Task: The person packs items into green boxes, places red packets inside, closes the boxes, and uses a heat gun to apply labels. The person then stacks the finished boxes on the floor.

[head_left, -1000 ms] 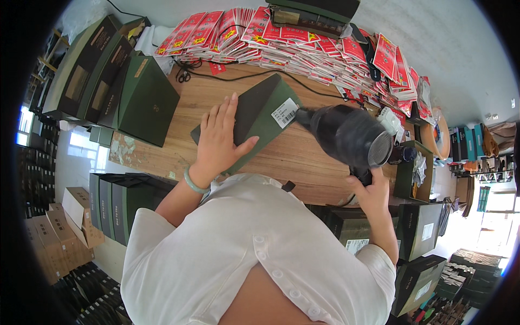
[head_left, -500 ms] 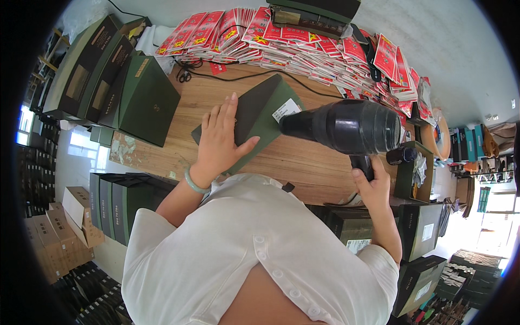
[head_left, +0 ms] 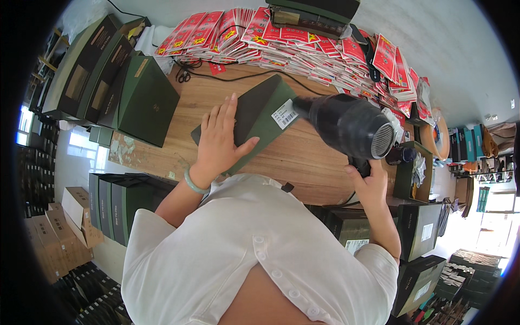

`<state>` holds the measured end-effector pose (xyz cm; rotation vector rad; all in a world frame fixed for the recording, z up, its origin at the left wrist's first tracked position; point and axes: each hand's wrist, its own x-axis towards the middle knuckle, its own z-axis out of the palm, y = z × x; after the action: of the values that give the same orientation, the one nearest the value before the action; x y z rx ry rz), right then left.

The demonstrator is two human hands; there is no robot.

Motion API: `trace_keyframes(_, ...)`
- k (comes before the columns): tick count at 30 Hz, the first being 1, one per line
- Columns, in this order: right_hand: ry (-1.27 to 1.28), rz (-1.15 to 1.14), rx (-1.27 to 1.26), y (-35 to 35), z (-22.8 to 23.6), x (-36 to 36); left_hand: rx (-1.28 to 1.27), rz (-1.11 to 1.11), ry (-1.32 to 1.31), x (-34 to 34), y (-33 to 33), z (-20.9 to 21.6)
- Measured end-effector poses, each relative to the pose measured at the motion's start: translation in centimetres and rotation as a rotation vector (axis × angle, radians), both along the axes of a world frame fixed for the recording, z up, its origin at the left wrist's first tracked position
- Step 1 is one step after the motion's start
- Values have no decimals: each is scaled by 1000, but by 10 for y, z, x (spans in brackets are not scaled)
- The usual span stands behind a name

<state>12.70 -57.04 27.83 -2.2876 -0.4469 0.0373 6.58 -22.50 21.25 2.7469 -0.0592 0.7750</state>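
Observation:
A dark green and black box (head_left: 250,116) lies slantwise on the wooden table in front of me. My left hand (head_left: 219,132) rests flat on its left part, fingers stretched and thumb spread. On the box's green side sits a white barcode label (head_left: 284,114). Gripped by its handle in my right hand (head_left: 370,181) is a black hair dryer (head_left: 346,120). Its nozzle points left, close to the label's upper right corner; whether the two touch I cannot tell.
Red printed packets (head_left: 303,51) are piled along the table's back, with a black cable (head_left: 244,77) in front. Large green boxes (head_left: 146,100) stand at the left. At the right are an open box (head_left: 403,184) and a dark bottle (head_left: 400,156). Scissors (head_left: 184,77) lie at the back left.
The hair dryer has turned, its nozzle moving up and right off the label, so more of the label shows. My left hand and the box have stayed put.

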Motion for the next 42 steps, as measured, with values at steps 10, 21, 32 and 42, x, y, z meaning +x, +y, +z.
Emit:
trace_keyframes(10, -46, 3, -8, 15, 10, 10, -54, -11, 41, -2, -2, -1)
trace_keyframes(21, 36, 15, 17, 20, 17, 11, -6, -10, -6, -2, -2, 0)
trace_keyframes(32, 50, 41, -33, 4, 8, -8, -64, 4, 53, 0, 1, -1)
trace_keyframes(42, 2, -61, -20, -8, -1, -4, -33, -2, 25, 1, 1, -3)
